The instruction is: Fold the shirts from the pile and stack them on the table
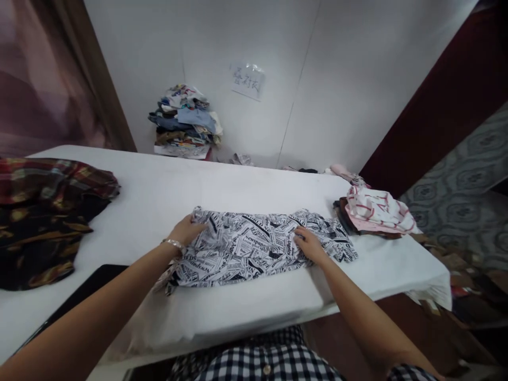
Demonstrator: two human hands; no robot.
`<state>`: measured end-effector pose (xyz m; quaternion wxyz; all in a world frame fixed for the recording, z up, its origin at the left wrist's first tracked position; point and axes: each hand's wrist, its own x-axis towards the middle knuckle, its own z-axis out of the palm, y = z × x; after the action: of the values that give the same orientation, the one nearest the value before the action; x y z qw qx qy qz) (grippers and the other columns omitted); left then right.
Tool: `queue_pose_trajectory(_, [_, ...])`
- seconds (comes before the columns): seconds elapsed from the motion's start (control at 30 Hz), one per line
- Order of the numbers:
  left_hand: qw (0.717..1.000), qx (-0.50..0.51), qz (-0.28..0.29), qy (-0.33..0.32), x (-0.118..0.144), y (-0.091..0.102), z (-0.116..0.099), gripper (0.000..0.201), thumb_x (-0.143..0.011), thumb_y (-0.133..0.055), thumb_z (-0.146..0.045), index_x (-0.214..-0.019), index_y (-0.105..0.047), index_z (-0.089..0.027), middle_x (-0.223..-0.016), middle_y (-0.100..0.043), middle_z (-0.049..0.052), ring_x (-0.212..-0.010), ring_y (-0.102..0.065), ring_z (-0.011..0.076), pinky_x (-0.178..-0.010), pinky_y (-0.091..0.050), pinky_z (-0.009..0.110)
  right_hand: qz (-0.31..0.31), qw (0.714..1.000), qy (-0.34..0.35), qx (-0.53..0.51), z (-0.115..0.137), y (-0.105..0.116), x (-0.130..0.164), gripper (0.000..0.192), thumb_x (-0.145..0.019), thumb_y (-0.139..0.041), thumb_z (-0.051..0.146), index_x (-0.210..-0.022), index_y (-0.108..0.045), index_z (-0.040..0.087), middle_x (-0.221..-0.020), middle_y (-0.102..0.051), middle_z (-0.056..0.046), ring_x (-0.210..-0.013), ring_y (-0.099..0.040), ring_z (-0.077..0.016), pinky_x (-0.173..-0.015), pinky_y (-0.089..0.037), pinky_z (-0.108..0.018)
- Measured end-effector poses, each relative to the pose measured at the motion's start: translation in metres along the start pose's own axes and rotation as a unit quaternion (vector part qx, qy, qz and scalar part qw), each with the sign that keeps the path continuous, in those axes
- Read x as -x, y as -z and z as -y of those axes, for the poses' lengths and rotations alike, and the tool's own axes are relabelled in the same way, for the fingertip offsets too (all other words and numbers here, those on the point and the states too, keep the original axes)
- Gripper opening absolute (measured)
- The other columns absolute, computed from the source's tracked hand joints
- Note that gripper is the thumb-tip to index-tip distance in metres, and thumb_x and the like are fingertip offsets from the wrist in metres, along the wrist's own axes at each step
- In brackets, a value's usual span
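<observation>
Newsprint shirt (pixel 260 243) lies mid-bench (pixel 151 190), long axis left-right. Left hand (pixel 186 230) pinches a bunched fold at its left end; right hand (pixel 308 244) rests flat, fingers released, on the cloth right of centre. Both hands touch it, approx. equally near.

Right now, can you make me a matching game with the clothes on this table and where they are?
Things:
1. newspaper-print shirt
2. dark plaid shirt
3. pink and white striped garment
4. pile of clothes

Places:
A. far back by the wall
B. right end of the table
C. under both hands
D. left end of the table

Pairs: 1-C, 2-D, 3-B, 4-A
</observation>
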<state>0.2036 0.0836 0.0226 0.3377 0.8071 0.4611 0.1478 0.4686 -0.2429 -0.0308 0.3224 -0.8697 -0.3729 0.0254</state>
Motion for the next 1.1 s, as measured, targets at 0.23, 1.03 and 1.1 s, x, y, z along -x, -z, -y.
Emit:
queue_pose_trajectory(0.23, [0.947, -0.22, -0.083, -0.22, 0.017, -0.004, -0.002, 0.058, -0.083, -0.042, -0.042, -0.132, -0.047, -0.011, -0.139, -0.048, 0.017, -0.127, -0.044, 0.0321, -0.104, -0.036, 0.045, -0.045, 0.984, -0.162, 0.055, -0.011, 0.034, -0.051, 0.037, -0.085, -0.046, 0.03, -0.115, -0.064, 0.016, -0.104, -0.07, -0.009, -0.096, -0.065, -0.0202, -0.088, -0.046, -0.03])
queue_pose_trajectory(1.03, [0.921, -0.336, 0.071, -0.185, 0.007, -0.017, -0.004, 0.049, -0.085, -0.033, -0.051, -0.104, -0.063, -0.017, -0.12, -0.064, 0.012, -0.109, -0.058, 0.0303, -0.09, -0.045, 0.043, -0.051, 0.967, -0.166, 0.185, -0.058, 0.082, -0.054, 0.041, -0.089, -0.041, 0.02, -0.126, -0.058, 0.015, -0.129, -0.059, -0.012, -0.12, -0.053, -0.0218, -0.1, -0.039, -0.03])
queue_pose_trajectory(1.1, [0.93, -0.322, 0.079, -0.158, 0.008, -0.013, -0.009, 0.053, -0.085, -0.032, -0.055, -0.104, -0.063, -0.018, -0.117, -0.066, 0.012, -0.106, -0.06, 0.0309, -0.086, -0.047, 0.044, -0.033, 0.964, -0.177, 0.197, -0.072, 0.088, -0.064, 0.041, -0.087, -0.049, 0.024, -0.126, -0.058, 0.015, -0.132, -0.057, -0.014, -0.123, -0.051, -0.0254, -0.1, -0.038, -0.034])
